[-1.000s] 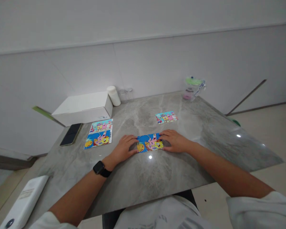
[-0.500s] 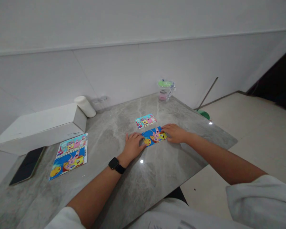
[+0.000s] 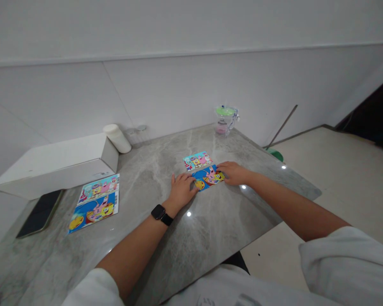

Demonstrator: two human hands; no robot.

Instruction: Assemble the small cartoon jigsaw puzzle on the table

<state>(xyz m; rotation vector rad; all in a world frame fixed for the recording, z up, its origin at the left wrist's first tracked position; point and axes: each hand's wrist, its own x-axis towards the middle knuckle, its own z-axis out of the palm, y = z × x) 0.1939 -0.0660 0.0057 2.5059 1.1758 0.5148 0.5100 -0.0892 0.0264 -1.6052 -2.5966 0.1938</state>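
A blue cartoon card (image 3: 208,177) lies on the grey marbled table (image 3: 153,255), just in front of a light-blue cartoon card (image 3: 198,160). At its left end my left hand (image 3: 181,189) has thumb and fingers on the card's edge. My right hand (image 3: 232,173) takes the right end the same way, fingertips at the upper corner and thumb lower down. A black watch is on my left wrist. On the left of the table lies a larger sheet (image 3: 95,204) with the same two pictures, touched by neither hand.
A long white box (image 3: 67,161) stands at the back left, with a white cylinder (image 3: 117,138) against its end. A dark phone (image 3: 40,213) lies before the box. A wrapped cup with green lid (image 3: 225,121) stands near the back right edge; the table's right edge drops to the floor.
The blue card has moved slightly up towards the light-blue card, with both hands still at its ends. The whole view has shifted a little.
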